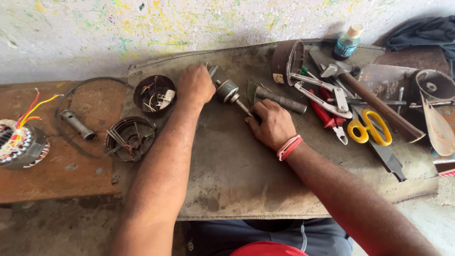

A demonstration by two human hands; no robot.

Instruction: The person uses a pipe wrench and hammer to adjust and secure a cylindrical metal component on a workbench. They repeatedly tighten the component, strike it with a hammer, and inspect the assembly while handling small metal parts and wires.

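Left hand (195,85) is closed in a fist on one end of the grey metal shaft with bearing (229,92); right hand (271,124) is pinched on its thin tip. Shaft lies mid-desk. Slipping toward the threaded bolt (280,100) at 1 o'clock is judged possible if grip is lost.

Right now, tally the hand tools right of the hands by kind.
Hammer: 1
Scissors, yellow handles: 1
Pliers, red handles: 1
Silver crimping tool: 1
Total: 4
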